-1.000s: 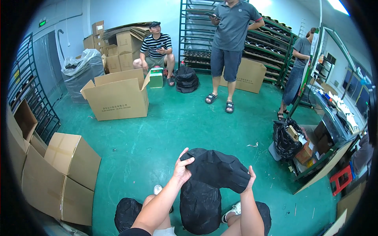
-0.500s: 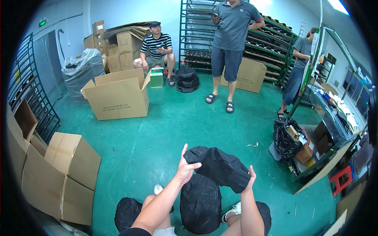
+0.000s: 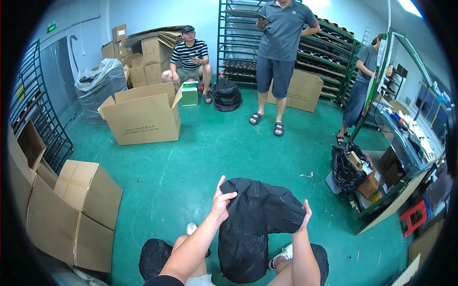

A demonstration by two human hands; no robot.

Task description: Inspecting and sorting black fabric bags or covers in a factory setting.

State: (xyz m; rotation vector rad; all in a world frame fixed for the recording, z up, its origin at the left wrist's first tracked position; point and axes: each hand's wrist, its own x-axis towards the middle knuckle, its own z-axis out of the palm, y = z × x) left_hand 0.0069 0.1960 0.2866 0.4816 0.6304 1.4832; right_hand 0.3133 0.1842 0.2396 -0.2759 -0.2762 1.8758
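Note:
A limp piece of black cloth (image 3: 281, 202) is stretched between my two hands in front of me. My left hand (image 3: 221, 204) pinches its left end, with the thumb on top. At the other end, my right hand (image 3: 305, 220) grips the cloth's edge, fingers pointing up and partly hidden behind it. Between my legs sits a rounded bundle in black fabric (image 3: 243, 257), and the held cloth hangs over its far end. Smaller black bundles flank my legs, one at the left (image 3: 154, 260) and one at the right (image 3: 320, 261).
An open cardboard box (image 3: 148, 125) stands ahead on the green floor, and more boxes (image 3: 88, 190) line my left. At the right are a workbench (image 3: 405, 138), a black bag (image 3: 347, 171) and a red stool (image 3: 414, 218). Three people are farther off, near racks (image 3: 329, 52).
The middle of the cloth has dropped toward me, so it now overlaps the rounded bundle. My left hand has shifted slightly left; my right hand has barely moved.

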